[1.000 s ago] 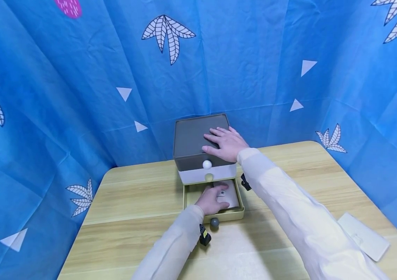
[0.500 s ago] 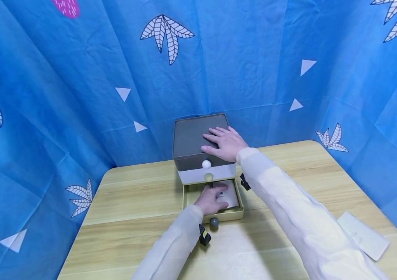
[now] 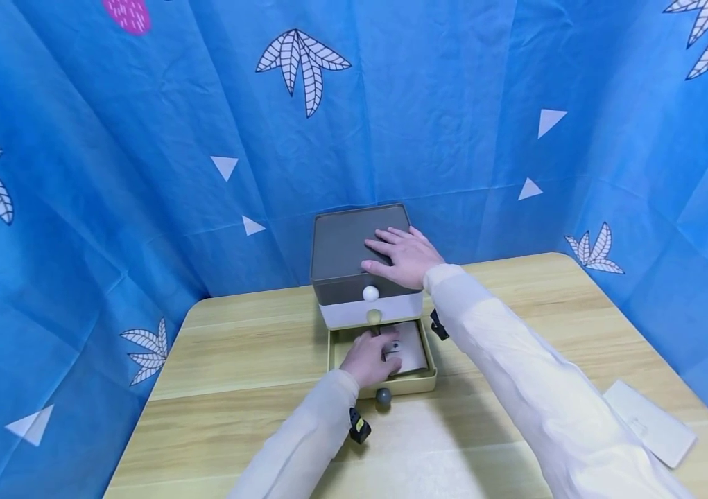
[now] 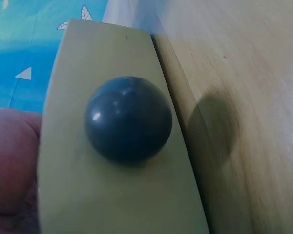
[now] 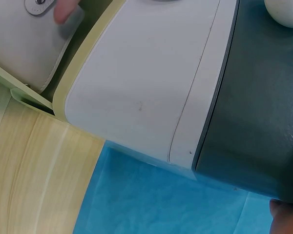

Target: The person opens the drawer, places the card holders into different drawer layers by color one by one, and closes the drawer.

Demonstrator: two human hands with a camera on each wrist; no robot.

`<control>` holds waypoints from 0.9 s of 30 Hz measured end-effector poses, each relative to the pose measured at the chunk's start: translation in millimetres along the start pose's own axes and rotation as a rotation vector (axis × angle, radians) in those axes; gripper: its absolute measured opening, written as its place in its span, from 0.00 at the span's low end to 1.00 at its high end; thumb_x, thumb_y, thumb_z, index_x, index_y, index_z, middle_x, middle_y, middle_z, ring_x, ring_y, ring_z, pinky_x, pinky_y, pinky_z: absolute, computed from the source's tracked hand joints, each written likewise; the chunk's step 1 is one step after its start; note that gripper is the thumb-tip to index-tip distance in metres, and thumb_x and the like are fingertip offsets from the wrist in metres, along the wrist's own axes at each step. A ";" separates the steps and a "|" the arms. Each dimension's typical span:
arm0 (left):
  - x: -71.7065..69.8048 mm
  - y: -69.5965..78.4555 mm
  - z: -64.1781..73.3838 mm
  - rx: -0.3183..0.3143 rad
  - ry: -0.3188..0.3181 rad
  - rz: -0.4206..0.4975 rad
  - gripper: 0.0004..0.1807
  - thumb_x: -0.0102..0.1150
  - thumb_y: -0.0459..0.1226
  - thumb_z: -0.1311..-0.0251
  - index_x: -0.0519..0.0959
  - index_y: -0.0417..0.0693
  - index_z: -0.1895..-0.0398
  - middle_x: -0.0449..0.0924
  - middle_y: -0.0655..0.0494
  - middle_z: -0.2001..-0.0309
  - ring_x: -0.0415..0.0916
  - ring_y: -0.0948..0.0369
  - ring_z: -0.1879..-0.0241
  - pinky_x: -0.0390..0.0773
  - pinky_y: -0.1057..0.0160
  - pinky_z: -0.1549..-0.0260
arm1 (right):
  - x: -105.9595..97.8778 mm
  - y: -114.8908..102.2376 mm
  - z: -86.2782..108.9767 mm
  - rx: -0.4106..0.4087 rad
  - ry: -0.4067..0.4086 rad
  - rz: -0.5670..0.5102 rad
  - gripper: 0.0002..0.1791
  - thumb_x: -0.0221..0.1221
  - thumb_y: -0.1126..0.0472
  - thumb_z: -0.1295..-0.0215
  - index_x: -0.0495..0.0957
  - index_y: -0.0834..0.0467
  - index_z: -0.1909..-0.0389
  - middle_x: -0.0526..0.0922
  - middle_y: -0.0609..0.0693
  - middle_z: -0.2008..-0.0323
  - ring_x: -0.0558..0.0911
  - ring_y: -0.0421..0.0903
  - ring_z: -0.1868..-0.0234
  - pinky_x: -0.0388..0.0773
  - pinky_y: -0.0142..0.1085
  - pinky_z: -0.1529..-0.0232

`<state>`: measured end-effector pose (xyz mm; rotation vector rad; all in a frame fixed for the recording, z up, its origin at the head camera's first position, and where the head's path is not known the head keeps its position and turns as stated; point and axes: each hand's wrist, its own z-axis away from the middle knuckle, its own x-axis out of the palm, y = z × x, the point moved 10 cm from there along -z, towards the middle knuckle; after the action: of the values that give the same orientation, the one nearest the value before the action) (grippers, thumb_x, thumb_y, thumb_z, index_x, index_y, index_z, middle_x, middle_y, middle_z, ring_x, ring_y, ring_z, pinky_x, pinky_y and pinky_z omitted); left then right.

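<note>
A small drawer unit has a dark grey top tier, a white middle tier and a pale yellow bottom drawer, which is pulled out. In that drawer lies a light grey pouch, whose snap button shows in the right wrist view. My left hand reaches into the drawer at the pouch's left side, thumb and fingers spread apart, a fingertip over the flap. My right hand rests flat on the unit's top with its fingers spread. The drawer's dark round knob fills the left wrist view.
On the wooden table, a flat white rectangular object lies to the right, partly behind my right sleeve. A blue patterned curtain hangs close behind the drawer unit and along both sides.
My left hand has drawn back slightly to the left, uncovering more of the pouch. My right hand stays in place on top of the unit.
</note>
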<state>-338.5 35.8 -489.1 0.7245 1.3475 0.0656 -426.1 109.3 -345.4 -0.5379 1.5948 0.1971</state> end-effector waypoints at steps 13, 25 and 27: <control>-33.5 19.1 32.3 0.124 0.116 -0.026 0.23 0.61 0.45 0.38 0.75 0.58 0.38 0.74 0.52 0.53 0.70 0.56 0.55 0.72 0.61 0.63 | -3.2 -1.7 3.7 0.003 0.005 0.007 0.42 0.32 0.22 0.38 0.57 0.38 0.27 0.54 0.44 0.26 0.48 0.46 0.25 0.36 0.49 0.28; -78.3 39.0 60.9 0.200 0.199 -0.043 0.24 0.62 0.46 0.38 0.75 0.56 0.38 0.73 0.50 0.46 0.72 0.53 0.50 0.75 0.52 0.52 | -2.9 -5.2 3.5 -0.002 -0.004 0.007 0.41 0.35 0.24 0.36 0.57 0.39 0.27 0.54 0.46 0.26 0.48 0.47 0.25 0.35 0.50 0.28; -89.3 41.7 64.1 0.218 0.219 -0.026 0.24 0.63 0.45 0.39 0.75 0.54 0.38 0.73 0.49 0.46 0.74 0.52 0.51 0.76 0.52 0.52 | -2.3 -4.8 2.9 -0.001 0.001 0.007 0.40 0.34 0.24 0.36 0.57 0.39 0.27 0.54 0.45 0.26 0.49 0.47 0.25 0.36 0.50 0.28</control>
<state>-288.7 0.9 -388.4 0.9026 1.5899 -0.0239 -421.4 106.9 -342.5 -0.5338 1.5975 0.2032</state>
